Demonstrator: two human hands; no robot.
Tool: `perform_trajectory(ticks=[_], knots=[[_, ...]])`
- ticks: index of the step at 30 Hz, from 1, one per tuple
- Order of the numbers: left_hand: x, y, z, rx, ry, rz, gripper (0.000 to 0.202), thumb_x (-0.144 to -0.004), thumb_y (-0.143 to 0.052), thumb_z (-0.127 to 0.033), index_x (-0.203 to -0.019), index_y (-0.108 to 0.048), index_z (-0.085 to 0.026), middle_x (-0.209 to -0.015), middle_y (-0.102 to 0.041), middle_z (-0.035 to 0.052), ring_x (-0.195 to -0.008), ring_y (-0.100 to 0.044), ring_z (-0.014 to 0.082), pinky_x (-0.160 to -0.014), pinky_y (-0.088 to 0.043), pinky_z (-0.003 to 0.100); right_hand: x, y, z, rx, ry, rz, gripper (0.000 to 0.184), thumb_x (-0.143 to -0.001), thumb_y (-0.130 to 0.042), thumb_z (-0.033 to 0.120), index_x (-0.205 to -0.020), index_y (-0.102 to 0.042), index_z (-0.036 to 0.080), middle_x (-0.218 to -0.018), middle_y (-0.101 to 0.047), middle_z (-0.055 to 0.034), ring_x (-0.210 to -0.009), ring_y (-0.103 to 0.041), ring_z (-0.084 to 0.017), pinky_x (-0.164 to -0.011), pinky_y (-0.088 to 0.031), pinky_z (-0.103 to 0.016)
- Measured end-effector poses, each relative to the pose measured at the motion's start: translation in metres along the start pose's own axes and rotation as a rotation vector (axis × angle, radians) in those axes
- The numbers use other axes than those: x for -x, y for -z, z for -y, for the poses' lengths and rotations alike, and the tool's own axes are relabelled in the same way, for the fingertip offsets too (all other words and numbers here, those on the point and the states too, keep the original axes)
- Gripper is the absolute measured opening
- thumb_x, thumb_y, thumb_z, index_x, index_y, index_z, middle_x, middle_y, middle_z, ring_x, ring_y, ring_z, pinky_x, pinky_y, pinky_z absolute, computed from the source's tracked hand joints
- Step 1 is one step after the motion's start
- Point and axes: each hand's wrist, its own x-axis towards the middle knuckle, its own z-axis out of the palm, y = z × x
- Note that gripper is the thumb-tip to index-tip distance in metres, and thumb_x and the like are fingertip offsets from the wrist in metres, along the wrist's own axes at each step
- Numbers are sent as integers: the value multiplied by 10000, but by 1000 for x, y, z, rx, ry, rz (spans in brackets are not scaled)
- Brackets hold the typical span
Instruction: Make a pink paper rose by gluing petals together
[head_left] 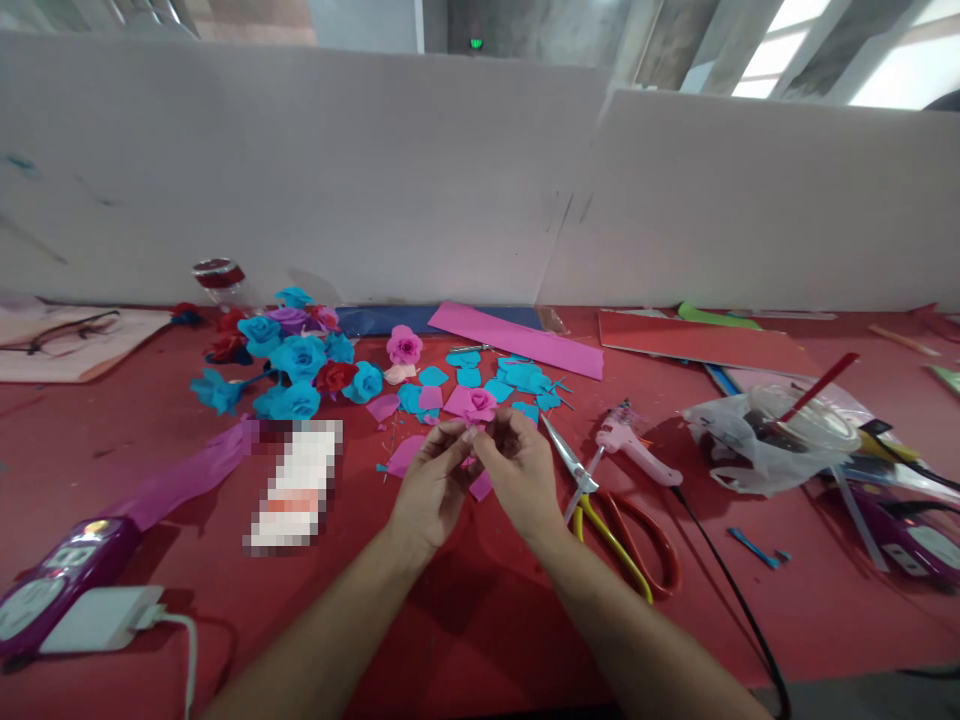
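Observation:
My left hand (431, 480) and my right hand (521, 470) meet over the middle of the red table (480, 610). Both pinch a small pink foam flower (478, 404) between curled fingers, and a loose pink petal (481, 486) shows just below them. More pink petals (405, 452) lie beside my left hand. Cut blue petals (517, 375) are scattered just beyond the flower.
A heap of finished blue, red and purple foam roses (296, 360) lies at the back left. Scissors (615, 510) and a pink glue gun (634, 450) rest right of my hands. Foam sheets (517, 340), a plastic bag with a cup (780, 435) and power strips (60, 580) ring the table.

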Motion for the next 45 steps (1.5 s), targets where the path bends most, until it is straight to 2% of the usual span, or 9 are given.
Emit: perform_trajectory(ticks=[9,16,26,37,41,45], knots=[[-2,3,-3,83,48,-4,106,-703,-687,-172,-731,-585,-167,-701,-621,-34,-633,-577,85,-585,-446,217,-1,-1,-1,-110,-25,45,90,-765,-584,242,-831,-550,191,-649,-528,38,-560,-529,-105,-514,-453,-221],[-4,6,-3,108,45,49,86,-741,-659,-166,-718,-576,-168,-658,-606,-50,-588,-546,69,-631,-466,235,-1,1,-1,-247,-55,116,114,-767,-595,281,-826,-569,187,-663,-579,16,-581,-577,-127,-521,-485,-239],[-5,9,-4,70,34,132,81,-742,-652,-169,-690,-590,-175,-665,-625,-32,-611,-568,88,-659,-466,248,-1,3,-4,-163,47,75,86,-749,-607,229,-804,-559,185,-642,-520,39,-565,-488,-95,-536,-416,-219],[-6,8,-1,2,-28,85,71,-736,-671,-211,-722,-605,-190,-681,-625,-36,-632,-583,88,-652,-463,232,-3,4,0,-75,80,64,84,-732,-583,177,-677,-520,185,-598,-477,50,-546,-431,-91,-524,-373,-217],[-7,8,0,24,-59,70,84,-705,-702,-212,-758,-638,-196,-740,-653,-27,-670,-599,88,-680,-472,226,-1,4,0,-138,95,90,55,-735,-609,182,-723,-555,184,-632,-504,40,-574,-450,-96,-551,-388,-222],[-6,8,-4,-1,-87,125,123,-693,-708,-223,-807,-672,-196,-812,-683,6,-764,-627,129,-740,-491,251,3,4,1,-212,132,180,100,-736,-654,207,-827,-612,204,-699,-533,24,-634,-476,-113,-606,-419,-246]])
